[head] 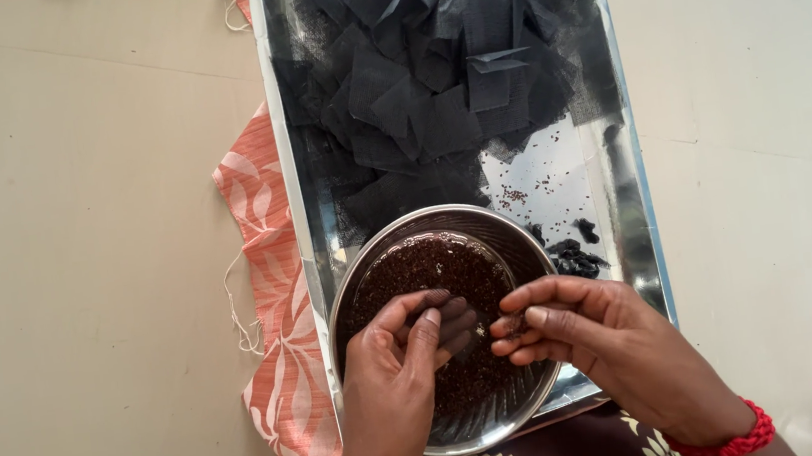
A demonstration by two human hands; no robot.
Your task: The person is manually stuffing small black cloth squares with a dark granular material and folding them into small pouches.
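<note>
A round steel bowl (513,237) full of small dark brown seeds (431,271) rests on the near end of a shiny metal tray (643,233). My left hand (401,369) is over the bowl, its fingers curled around a small piece of black net cloth (456,321). My right hand (588,334) is beside it over the bowl's right half, fingertips pinched on a few seeds right next to the cloth. A red beaded band (735,443) circles my right wrist.
Several black net squares (440,74) are heaped on the far half of the tray. Loose seeds (513,194) and small tied black bundles (575,258) lie on the tray right of the bowl. An orange patterned cloth (265,273) lies under the tray on a beige floor (76,243).
</note>
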